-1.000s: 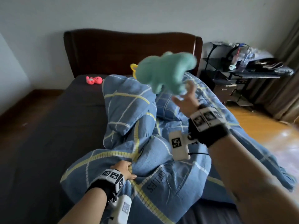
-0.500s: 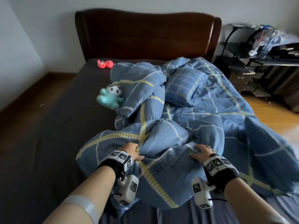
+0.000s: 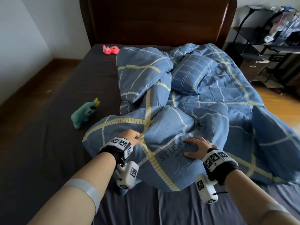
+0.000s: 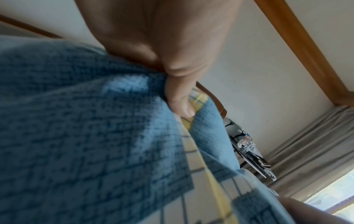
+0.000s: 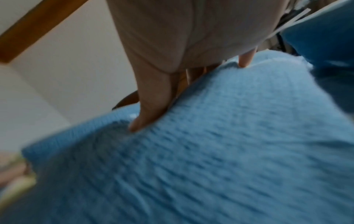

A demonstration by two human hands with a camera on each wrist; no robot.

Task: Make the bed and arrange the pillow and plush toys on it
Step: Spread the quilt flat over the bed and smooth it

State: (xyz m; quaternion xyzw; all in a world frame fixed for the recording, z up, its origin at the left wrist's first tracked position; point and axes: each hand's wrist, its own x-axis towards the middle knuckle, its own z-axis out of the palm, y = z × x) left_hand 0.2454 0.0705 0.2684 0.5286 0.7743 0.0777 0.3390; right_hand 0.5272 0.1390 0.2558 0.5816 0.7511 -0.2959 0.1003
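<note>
duvet (image 3: 186, 120): blue, yellow-and-white check, crumpled on bed's right half | left hand (image 3: 132, 137): pinches a fold | right hand (image 3: 197, 147): lies flat, fingers spread | pillow (image 3: 191, 75): atop duvet | teal plush (image 3: 84, 112): on dark sheet (image 3: 56, 127), left

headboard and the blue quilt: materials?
Headboard: looks like dark stained wood with a smooth, slightly glossy finish; it could be veneer. Quilt: woven fabric, probably cotton, matte; the left wrist view shows a coarse weave, and it creases softly and looks padded.

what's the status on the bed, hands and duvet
Left hand grips duvet. Right hand spread flat on it. Pillow on top, in the way.
</note>
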